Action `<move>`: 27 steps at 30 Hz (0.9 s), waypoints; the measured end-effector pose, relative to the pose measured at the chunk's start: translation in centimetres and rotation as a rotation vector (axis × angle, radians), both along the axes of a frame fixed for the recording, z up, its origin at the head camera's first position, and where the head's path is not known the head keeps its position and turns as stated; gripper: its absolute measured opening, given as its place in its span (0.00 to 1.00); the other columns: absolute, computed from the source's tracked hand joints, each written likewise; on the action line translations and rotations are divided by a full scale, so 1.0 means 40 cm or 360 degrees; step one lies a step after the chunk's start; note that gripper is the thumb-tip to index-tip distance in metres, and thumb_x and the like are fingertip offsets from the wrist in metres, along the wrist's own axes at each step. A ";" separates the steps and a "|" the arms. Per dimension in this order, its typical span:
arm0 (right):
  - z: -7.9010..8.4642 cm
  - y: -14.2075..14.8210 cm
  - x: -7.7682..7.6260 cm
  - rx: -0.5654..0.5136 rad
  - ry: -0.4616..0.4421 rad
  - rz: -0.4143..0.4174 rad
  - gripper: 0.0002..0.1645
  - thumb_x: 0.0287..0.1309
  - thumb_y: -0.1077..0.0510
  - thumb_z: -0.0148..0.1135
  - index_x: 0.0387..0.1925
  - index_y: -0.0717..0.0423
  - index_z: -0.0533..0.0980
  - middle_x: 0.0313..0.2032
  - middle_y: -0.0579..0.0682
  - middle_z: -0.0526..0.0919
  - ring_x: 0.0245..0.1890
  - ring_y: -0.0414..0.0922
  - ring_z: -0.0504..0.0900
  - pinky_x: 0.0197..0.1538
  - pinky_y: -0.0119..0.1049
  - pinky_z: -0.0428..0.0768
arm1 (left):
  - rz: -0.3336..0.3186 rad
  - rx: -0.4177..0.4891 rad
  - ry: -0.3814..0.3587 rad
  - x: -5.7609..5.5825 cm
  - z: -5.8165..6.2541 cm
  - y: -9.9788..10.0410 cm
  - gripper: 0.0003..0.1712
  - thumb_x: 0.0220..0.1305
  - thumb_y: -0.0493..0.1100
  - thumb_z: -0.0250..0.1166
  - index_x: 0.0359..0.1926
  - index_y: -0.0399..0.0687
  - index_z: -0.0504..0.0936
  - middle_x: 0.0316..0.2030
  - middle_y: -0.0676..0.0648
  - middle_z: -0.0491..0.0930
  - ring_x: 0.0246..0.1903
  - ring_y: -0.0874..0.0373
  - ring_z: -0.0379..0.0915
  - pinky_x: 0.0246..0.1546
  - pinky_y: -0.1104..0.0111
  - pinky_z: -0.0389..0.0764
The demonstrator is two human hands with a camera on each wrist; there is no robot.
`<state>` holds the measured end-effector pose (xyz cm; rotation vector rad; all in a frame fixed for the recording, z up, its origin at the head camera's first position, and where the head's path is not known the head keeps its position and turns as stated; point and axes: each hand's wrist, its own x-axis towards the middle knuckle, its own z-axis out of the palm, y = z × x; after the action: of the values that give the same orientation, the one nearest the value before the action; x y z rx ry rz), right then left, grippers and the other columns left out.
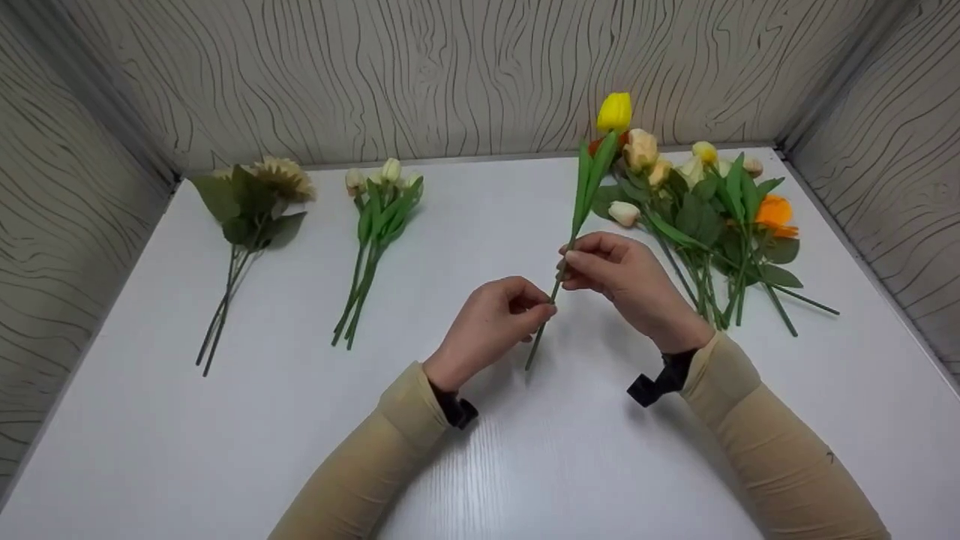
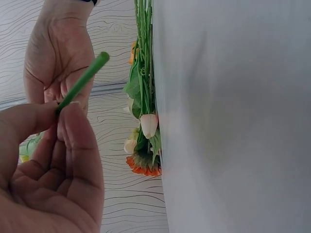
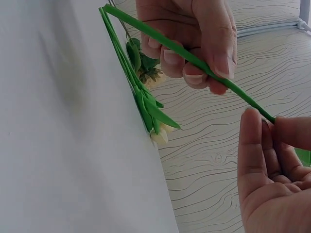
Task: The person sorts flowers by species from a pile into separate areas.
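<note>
A yellow artificial tulip (image 1: pixel 615 112) with long green leaves is held up off the table, its stem slanting down to the left. My right hand (image 1: pixel 626 281) pinches the stem just under the leaves, between thumb and fingers. Lower down, my left hand (image 1: pixel 499 322) pinches the same stem near its cut end. In the left wrist view the stem end (image 2: pixel 92 73) pokes out past the left thumb and fingertip. Both hands show in the right wrist view, with the green stem (image 3: pixel 170 44) running between them.
Mixed flowers (image 1: pixel 697 210), with peach, yellow, white and orange heads, lie at the right. Pale tulips (image 1: pixel 382 206) lie left of centre on the white table (image 1: pixel 247 450). Farther left are beige flowers (image 1: pixel 259 199) with broad leaves. Patterned panels (image 1: pixel 450 75) wall the back and sides.
</note>
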<state>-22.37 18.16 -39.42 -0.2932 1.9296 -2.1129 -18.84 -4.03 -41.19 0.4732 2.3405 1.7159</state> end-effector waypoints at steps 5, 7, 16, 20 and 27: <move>0.000 0.010 -0.011 0.0073 -0.0001 0.0006 0.25 0.69 0.51 0.66 0.57 0.65 0.76 0.49 0.64 0.81 0.48 0.54 0.83 0.56 0.46 0.83 | 0.0050 -0.0077 -0.0017 -0.012 0.010 -0.032 0.03 0.69 0.43 0.69 0.40 0.50 0.86 0.34 0.52 0.84 0.30 0.57 0.80 0.33 0.65 0.85; 0.001 0.016 -0.016 0.0076 0.0008 0.0002 0.26 0.70 0.50 0.65 0.59 0.65 0.75 0.50 0.64 0.80 0.49 0.55 0.83 0.56 0.45 0.83 | 0.0087 -0.0166 -0.0004 -0.021 0.012 -0.063 0.04 0.69 0.44 0.68 0.41 0.49 0.86 0.34 0.51 0.84 0.29 0.56 0.80 0.32 0.64 0.84; 0.011 0.032 -0.019 -0.0024 0.0047 -0.0062 0.24 0.72 0.53 0.64 0.59 0.66 0.75 0.47 0.59 0.81 0.49 0.53 0.82 0.54 0.43 0.83 | 0.0392 -0.0734 0.0005 -0.099 0.019 -0.287 0.07 0.71 0.39 0.64 0.43 0.41 0.86 0.35 0.45 0.83 0.31 0.54 0.80 0.32 0.62 0.81; 0.010 0.033 -0.020 -0.0007 0.0043 -0.0060 0.23 0.71 0.52 0.64 0.58 0.66 0.75 0.46 0.59 0.81 0.49 0.52 0.82 0.53 0.42 0.84 | 0.0459 -0.0944 0.0051 -0.126 0.007 -0.352 0.09 0.70 0.37 0.60 0.41 0.38 0.85 0.35 0.42 0.83 0.32 0.50 0.78 0.35 0.59 0.79; 0.008 0.031 -0.024 -0.0018 0.0037 -0.0070 0.25 0.71 0.53 0.64 0.58 0.70 0.74 0.45 0.58 0.81 0.47 0.51 0.82 0.52 0.42 0.84 | 0.0462 -0.1138 0.0133 -0.141 -0.016 -0.380 0.09 0.66 0.32 0.57 0.36 0.35 0.84 0.34 0.38 0.83 0.34 0.44 0.78 0.39 0.53 0.80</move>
<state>-23.33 19.39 -39.10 -0.2811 1.9549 -2.1581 -24.48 -19.24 -41.82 0.0764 2.9583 0.8274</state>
